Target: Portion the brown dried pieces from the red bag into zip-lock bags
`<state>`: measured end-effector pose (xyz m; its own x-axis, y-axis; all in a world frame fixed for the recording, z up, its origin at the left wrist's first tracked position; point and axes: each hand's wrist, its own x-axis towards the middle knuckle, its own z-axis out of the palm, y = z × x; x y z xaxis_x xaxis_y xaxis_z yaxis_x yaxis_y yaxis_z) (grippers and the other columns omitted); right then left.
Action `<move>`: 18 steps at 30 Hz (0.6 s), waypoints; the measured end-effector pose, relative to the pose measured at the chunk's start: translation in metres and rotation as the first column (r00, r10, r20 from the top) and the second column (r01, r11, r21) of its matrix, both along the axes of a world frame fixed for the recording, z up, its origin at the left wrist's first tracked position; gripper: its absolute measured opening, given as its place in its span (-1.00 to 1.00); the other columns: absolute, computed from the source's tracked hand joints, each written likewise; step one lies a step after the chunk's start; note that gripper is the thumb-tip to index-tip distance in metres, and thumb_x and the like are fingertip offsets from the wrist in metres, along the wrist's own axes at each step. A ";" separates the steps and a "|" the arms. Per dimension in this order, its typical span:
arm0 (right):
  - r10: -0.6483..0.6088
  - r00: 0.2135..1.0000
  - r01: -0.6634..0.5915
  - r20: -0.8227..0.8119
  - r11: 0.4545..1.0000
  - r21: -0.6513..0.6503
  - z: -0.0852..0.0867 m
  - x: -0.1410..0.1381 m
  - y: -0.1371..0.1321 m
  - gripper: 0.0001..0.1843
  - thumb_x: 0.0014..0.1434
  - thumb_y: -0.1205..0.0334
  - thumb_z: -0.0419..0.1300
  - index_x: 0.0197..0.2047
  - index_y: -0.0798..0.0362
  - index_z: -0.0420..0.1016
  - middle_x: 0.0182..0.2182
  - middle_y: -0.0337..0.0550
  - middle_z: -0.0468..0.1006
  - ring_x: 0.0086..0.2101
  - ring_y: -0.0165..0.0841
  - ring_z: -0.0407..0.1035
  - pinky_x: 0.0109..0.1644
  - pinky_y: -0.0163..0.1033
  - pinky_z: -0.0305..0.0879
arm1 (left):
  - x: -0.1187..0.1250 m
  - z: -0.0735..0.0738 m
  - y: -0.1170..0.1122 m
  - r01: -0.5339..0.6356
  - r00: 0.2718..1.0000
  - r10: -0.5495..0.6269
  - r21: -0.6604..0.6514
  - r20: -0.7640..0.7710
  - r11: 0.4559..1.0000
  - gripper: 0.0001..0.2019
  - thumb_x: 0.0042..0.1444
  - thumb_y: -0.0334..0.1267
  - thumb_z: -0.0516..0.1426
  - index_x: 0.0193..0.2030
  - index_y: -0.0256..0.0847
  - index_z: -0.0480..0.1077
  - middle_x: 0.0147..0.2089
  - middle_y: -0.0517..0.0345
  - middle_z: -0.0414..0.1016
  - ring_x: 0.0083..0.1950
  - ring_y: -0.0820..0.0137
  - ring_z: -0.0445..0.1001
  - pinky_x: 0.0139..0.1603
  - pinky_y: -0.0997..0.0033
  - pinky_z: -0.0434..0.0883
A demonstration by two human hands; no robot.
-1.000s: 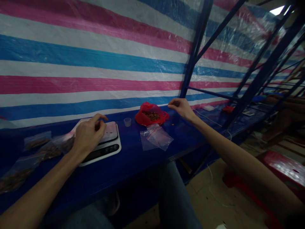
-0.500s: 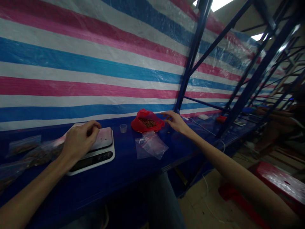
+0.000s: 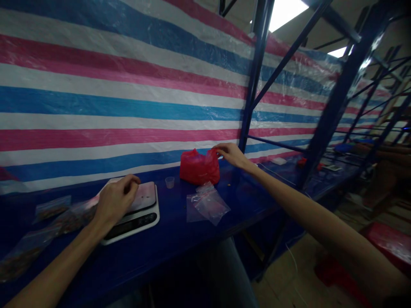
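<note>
Pinches the top edge of the red bag (image 3: pixel 199 169) with the right hand (image 3: pixel 231 155), thumb and forefinger closed on the plastic, the other fingers curled behind, the arm stretched far out over the blue table (image 3: pixel 180 239). Holds that bag gathered up into an upright bundle at the back of the table, close to the striped tarp (image 3: pixel 128 107) and just left of a blue rack post (image 3: pixel 253 85) (contents hidden by the bunched plastic). Rests the left hand (image 3: pixel 116 200) on the pale platform of a white scale (image 3: pixel 141 216) toward the left of the table, fingers curled in, forefinger bent down to the thumb; cannot tell whether anything sits between the tips. Between scale and bag, set a little back: a small clear cup (image 3: pixel 170 182), upright, touching neither. In front of the red bag, nearer the table edge: flat clear zip bags (image 3: pixel 208 205), overlapping, apart from both hands. Left of the scale, beside the left wrist: filled bags (image 3: pixel 51 214) of clear plastic with something brownish inside, too dim to make out further.
</note>
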<state>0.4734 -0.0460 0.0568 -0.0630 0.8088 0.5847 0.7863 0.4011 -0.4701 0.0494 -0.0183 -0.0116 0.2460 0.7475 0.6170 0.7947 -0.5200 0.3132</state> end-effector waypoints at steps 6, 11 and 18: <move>-0.168 0.972 0.192 0.167 0.971 -0.145 -0.064 0.026 -0.036 -0.71 0.21 0.26 0.27 0.00 0.12 0.52 -0.34 -0.12 0.62 -0.41 -0.33 0.47 -0.33 -0.29 0.31 | 0.003 -0.003 0.001 0.025 0.999 -0.026 -0.037 -0.021 0.999 -0.69 0.24 -0.11 -0.05 -0.21 -0.13 0.49 -0.42 0.14 0.55 -0.35 0.29 0.52 -0.30 0.36 0.26; -0.144 0.916 0.242 0.373 0.943 -0.230 -0.097 0.033 -0.058 -0.95 0.17 0.32 0.32 -0.32 0.11 0.55 -0.35 -0.08 0.60 -0.34 -0.30 0.45 -0.27 -0.29 0.23 | 0.006 -0.003 -0.001 0.040 0.999 -0.041 -0.049 -0.023 0.998 -0.67 0.21 -0.11 -0.06 -0.20 -0.15 0.50 -0.31 0.07 0.60 -0.26 0.23 0.53 -0.22 0.32 0.30; -0.226 0.969 0.205 0.101 0.962 0.180 -0.030 -0.009 -0.034 -0.90 0.26 0.26 0.22 -0.27 0.09 0.54 -0.32 -0.07 0.62 -0.32 -0.28 0.45 -0.23 -0.23 0.25 | 0.005 -0.005 0.002 0.038 0.999 -0.038 -0.007 0.026 0.999 -0.70 0.19 -0.12 -0.04 -0.23 -0.13 0.50 -0.37 0.15 0.57 -0.34 0.30 0.50 -0.27 0.37 0.28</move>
<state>0.4645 -0.0795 0.0266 0.0245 0.7023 0.7115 0.9090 0.2806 -0.3083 0.0549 -0.0162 -0.0168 0.2585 0.7423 0.6182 0.7661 -0.5473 0.3368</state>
